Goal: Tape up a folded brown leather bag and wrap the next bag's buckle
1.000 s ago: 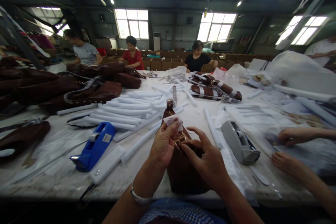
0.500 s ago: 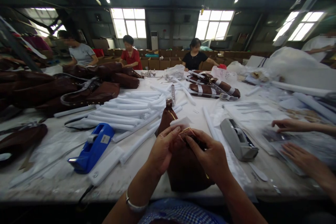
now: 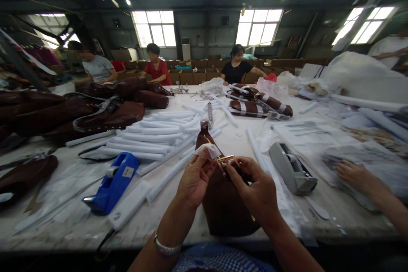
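A brown leather bag (image 3: 223, 204) stands on the white table (image 3: 63, 221) right in front of me. My left hand (image 3: 194, 178) pinches a small piece of white foam wrap (image 3: 207, 151) above the bag's top. My right hand (image 3: 255, 187) is closed on the bag's gold metal buckle (image 3: 225, 159), holding it up beside the foam wrap. The two hands almost touch over the bag.
A blue tape dispenser (image 3: 113, 182) lies to my left, a grey one (image 3: 291, 172) to my right. White foam tubes (image 3: 153, 136) cover the table's middle. Brown bags (image 3: 105, 114) pile at the left, wrapped ones (image 3: 258, 106) further back. Another person's hand (image 3: 353, 174) rests on papers at right. Three people sit opposite.
My hands lifted the buckle and foam wrap slightly and drew closer together. The neighbouring person's two hands shifted; only one is in view now.
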The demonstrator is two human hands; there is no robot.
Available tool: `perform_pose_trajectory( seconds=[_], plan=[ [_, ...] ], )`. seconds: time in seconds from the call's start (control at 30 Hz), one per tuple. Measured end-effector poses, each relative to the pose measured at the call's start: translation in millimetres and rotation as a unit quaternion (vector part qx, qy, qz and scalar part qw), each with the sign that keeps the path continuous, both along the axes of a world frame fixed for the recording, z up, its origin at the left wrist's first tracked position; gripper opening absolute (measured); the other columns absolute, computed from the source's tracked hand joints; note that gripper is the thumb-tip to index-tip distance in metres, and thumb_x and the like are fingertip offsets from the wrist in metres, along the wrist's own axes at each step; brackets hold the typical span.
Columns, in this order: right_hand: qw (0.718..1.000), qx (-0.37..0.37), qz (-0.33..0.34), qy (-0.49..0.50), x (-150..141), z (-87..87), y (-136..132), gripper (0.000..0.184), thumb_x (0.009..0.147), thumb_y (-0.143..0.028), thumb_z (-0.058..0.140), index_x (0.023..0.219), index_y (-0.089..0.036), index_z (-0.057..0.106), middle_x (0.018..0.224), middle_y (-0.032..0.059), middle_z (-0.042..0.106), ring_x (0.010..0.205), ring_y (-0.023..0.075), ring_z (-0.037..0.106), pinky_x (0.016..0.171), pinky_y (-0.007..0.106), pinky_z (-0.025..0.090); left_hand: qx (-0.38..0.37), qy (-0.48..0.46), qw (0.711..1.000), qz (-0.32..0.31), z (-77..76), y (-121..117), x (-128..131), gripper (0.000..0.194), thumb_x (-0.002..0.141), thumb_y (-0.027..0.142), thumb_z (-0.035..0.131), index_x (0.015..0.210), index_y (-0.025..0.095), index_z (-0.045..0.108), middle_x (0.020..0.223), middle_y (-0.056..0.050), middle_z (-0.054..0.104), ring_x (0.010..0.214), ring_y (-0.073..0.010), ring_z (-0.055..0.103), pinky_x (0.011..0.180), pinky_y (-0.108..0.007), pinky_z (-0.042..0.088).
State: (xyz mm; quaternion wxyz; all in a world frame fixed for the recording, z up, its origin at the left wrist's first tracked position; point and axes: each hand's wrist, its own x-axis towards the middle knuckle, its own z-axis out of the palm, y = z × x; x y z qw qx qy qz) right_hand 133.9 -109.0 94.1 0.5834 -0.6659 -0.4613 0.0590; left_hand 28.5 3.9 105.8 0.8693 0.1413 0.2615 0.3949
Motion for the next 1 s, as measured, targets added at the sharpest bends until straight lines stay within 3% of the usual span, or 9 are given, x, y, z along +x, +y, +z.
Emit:
perform_pose_trajectory(
  seconds=[0.27,0.33,0.43,0.53,0.7,0.83,1.0],
  plan=[
    [0.999,0.030,-0.030,0.026,1,-0.5,7,0.020,0.091,-0.040,0.072,0.105,-0.027,0.066,0.100,-0.0018,0.074,0.090,0.0201,0.072,0.080,0.027,0.057,-0.019,-0.013,1.000,-0.013,1.4,-15,10,0.006,0.091,0.010,0.067,0.094,0.011,0.072,0.092,-0.007,0.074,0.074,-0.0135,0.071,0.063,-0.022,0.060],
    [0.999,0.028,-0.026,0.025,1,0.0,7,0.020,0.091,-0.041,0.072,0.104,-0.027,0.066,0.099,-0.0022,0.074,0.090,0.0195,0.072,0.079,0.026,0.057,0.002,-0.028,0.999,-0.023,-2.0,-16,11,0.006,0.085,0.011,0.075,0.091,0.011,0.072,0.087,-0.006,0.074,0.071,-0.0120,0.070,0.062,-0.019,0.059],
    [0.999,0.018,-0.023,0.025,0,0.5,7,0.022,0.090,-0.041,0.073,0.105,-0.028,0.063,0.097,-0.0031,0.074,0.089,0.0189,0.072,0.077,0.025,0.056,0.050,-0.049,0.997,-0.025,-5.8,-17,12,0.023,0.070,0.018,0.089,0.086,0.012,0.073,0.081,-0.003,0.073,0.069,-0.0103,0.068,0.063,-0.017,0.058],
    [0.999,0.007,-0.014,0.035,0,0.8,7,0.026,0.090,-0.042,0.073,0.108,-0.028,0.059,0.096,-0.0036,0.075,0.089,0.0192,0.072,0.077,0.025,0.055,0.086,-0.042,0.995,-0.023,-6.5,-17,13,0.033,0.064,0.022,0.093,0.091,0.014,0.075,0.086,-0.004,0.074,0.072,-0.0106,0.069,0.066,-0.016,0.057],
    [0.999,-0.013,0.003,0.040,0,1.9,6,0.030,0.090,-0.042,0.072,0.111,-0.028,0.055,0.092,-0.0038,0.075,0.083,0.0199,0.072,0.074,0.027,0.055,0.144,-0.011,0.989,-0.035,-5.9,-17,11,0.033,0.070,0.028,0.090,0.098,0.015,0.076,0.098,-0.006,0.075,0.078,-0.0112,0.070,0.071,-0.016,0.056],
    [0.999,-0.021,0.006,0.044,-2,4.4,5,0.032,0.092,-0.044,0.069,0.113,-0.027,0.053,0.087,-0.0027,0.075,0.080,0.0214,0.072,0.070,0.028,0.055,0.225,0.024,0.972,-0.069,-6.5,-19,6,0.035,0.079,0.034,0.083,0.107,0.016,0.075,0.104,-0.010,0.075,0.092,-0.0174,0.070,0.080,-0.022,0.056],
    [0.999,-0.033,0.018,0.030,2,10.5,3,0.033,0.092,-0.042,0.067,0.116,-0.025,0.052,0.086,-0.0014,0.073,0.079,0.0212,0.071,0.072,0.029,0.054,0.286,0.052,0.954,-0.068,-8.4,-22,3,0.035,0.082,0.033,0.080,0.110,0.013,0.075,0.110,-0.012,0.073,0.104,-0.0243,0.068,0.094,-0.031,0.054]
  ],
)
